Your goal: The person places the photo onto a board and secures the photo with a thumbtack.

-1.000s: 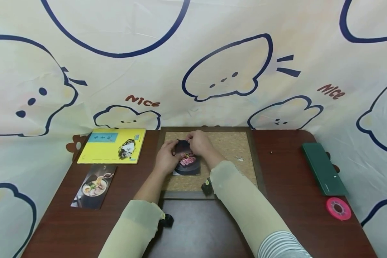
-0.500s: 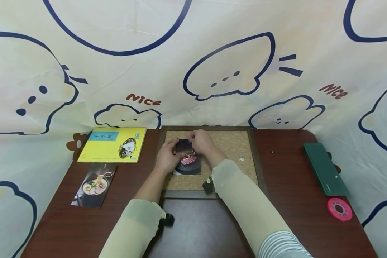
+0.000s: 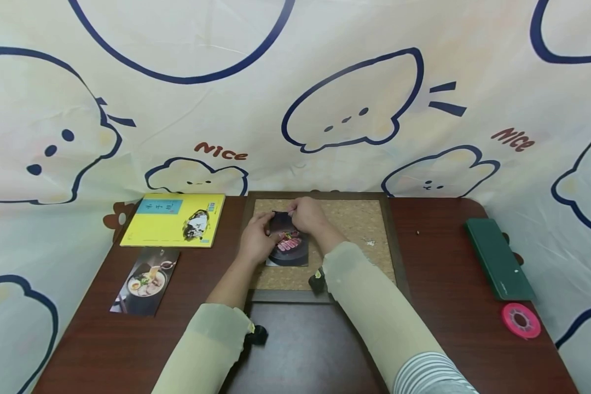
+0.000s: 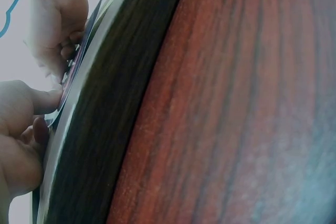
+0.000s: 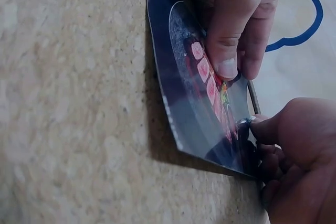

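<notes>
A dark photo card (image 3: 288, 253) with sliced meat on it lies against a framed cork board (image 3: 352, 219), its near edge lifted off the cork in the right wrist view. My left hand (image 3: 256, 239) pinches the card's left side, thumb (image 5: 227, 66) on its front and fingers behind the edge. At the card's upper right corner my right hand (image 3: 308, 216) pinches a small, clear, pin-like piece (image 5: 247, 121) against the surface. My right fingers mostly hide it. In the left wrist view both hands meet along the board's edge.
Left of the board lie a yellow book (image 3: 169, 224) and another photo card with a noodle bowl (image 3: 146, 282). A green box (image 3: 499, 260) and a pink ring-shaped spool (image 3: 521, 321) sit at the right. Small whitish bits (image 3: 370, 243) are on the cork.
Both hands keep their places on the card, with the right fingers shifting only slightly at its upper corner. The whole head view drifts a little.
</notes>
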`<state>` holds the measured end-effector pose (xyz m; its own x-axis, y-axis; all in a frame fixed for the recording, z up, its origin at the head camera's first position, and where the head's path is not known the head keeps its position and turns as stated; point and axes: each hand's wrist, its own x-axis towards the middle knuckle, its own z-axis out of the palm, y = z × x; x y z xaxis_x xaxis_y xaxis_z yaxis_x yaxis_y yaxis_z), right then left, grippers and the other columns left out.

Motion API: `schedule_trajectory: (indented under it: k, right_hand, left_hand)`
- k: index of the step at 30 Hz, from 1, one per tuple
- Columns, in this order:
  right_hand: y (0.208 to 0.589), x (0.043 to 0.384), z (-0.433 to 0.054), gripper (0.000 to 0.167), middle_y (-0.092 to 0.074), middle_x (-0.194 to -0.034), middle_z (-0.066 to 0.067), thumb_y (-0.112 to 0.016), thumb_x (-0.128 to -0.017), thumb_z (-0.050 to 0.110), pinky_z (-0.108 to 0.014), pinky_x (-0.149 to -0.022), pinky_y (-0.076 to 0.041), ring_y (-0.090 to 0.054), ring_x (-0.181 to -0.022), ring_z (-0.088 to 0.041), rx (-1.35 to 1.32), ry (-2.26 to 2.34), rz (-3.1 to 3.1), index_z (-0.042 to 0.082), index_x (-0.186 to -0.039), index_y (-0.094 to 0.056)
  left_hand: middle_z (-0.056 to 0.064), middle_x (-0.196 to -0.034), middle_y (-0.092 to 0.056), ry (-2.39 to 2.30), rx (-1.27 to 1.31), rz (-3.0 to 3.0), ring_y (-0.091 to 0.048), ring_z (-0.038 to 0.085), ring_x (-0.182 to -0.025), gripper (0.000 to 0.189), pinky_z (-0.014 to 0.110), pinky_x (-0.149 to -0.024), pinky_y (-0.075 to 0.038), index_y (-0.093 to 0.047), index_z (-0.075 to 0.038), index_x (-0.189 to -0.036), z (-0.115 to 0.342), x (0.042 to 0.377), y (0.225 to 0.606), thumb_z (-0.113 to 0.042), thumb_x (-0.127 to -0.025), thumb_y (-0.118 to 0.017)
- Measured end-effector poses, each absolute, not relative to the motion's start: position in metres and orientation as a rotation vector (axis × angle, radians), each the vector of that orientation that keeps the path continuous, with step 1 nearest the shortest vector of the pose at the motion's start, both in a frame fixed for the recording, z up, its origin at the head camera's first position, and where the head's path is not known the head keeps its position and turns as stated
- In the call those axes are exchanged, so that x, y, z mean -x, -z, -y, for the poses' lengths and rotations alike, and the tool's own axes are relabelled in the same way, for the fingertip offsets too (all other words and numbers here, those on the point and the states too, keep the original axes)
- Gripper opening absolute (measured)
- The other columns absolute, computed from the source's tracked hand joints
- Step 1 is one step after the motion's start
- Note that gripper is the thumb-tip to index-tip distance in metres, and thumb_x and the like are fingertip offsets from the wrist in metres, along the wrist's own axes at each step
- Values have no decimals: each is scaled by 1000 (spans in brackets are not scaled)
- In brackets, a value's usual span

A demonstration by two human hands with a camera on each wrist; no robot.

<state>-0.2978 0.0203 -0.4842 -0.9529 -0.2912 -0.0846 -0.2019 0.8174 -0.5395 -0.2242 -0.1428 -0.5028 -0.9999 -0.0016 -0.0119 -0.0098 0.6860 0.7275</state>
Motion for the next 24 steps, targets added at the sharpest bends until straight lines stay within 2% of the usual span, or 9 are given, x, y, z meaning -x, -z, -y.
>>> schedule_trajectory:
  k: [9,15,20,24]
  right_hand:
    - [485,300,-20,20,-76,-102,-1,-58,-100,12,-35,-89,-54,-68,-97,-19,298,824,-2886,13,-102,-78]
    - [490,301,-22,20,-74,-99,-1,-57,-98,10,-36,-87,-54,-67,-93,-19,336,861,-2883,12,-101,-77]
    - [493,298,-36,17,-68,-106,-8,-63,-102,16,-39,-90,-52,-63,-99,-23,526,880,-2876,10,-114,-74]
    - [491,287,-47,33,-59,-129,-13,-66,-102,26,-46,-104,-45,-54,-119,-30,662,750,-2874,16,-133,-69]
  left_hand:
    - [13,-157,-45,-1242,0,-2865,-57,31,-112,64,47,-100,-45,-55,-6,-150,141,226,504,-19,-92,-79]
    - [14,-156,-46,-1237,-18,-2884,-58,30,-108,63,46,-98,-45,-55,-4,-149,140,226,506,-18,-92,-79]
    - [15,-156,-44,-1216,-22,-2897,-57,29,-107,60,44,-94,-46,-55,2,-146,140,225,507,-18,-94,-78]
    - [15,-155,-45,-1190,-22,-2911,-56,30,-115,60,45,-98,-46,-56,5,-145,141,225,506,-19,-94,-78]
